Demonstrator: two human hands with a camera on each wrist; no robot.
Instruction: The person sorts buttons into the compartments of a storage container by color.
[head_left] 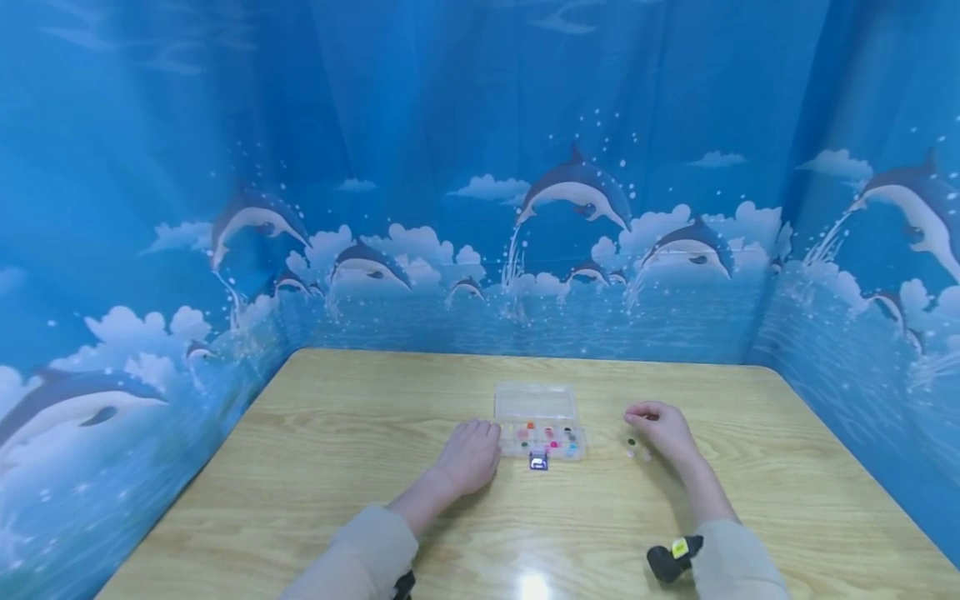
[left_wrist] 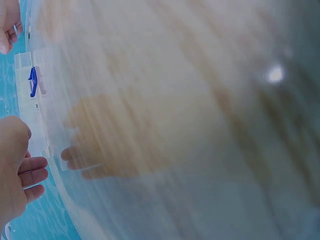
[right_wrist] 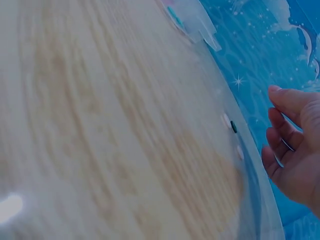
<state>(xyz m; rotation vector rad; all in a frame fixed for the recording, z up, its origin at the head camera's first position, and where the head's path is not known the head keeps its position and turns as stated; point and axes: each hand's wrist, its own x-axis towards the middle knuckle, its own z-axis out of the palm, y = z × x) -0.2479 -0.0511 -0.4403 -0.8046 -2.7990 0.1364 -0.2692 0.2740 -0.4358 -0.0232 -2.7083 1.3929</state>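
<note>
A clear plastic compartment box [head_left: 505,439] stands on the table with its lid [head_left: 534,402] raised at the back. Small coloured pieces [head_left: 553,445] lie in its compartments. At the box's front is a blue clip [head_left: 538,460], also seen in the left wrist view. My left hand [head_left: 468,454] rests against the box's left end, its fingers [left_wrist: 34,177] loosely straight. To the right of the box my right hand [head_left: 663,427] hovers, fingers [right_wrist: 280,125] loosely bent, with nothing visible between them. Below it lie a dark green piece [head_left: 632,442] and two pale pieces [head_left: 647,457].
The wood-grain table [head_left: 360,467] has a glossy top that reflects a light. A blue curtain [head_left: 420,167] printed with dolphins surrounds its back and sides. A black wrist device [head_left: 670,560] is strapped by the right sleeve [head_left: 735,567].
</note>
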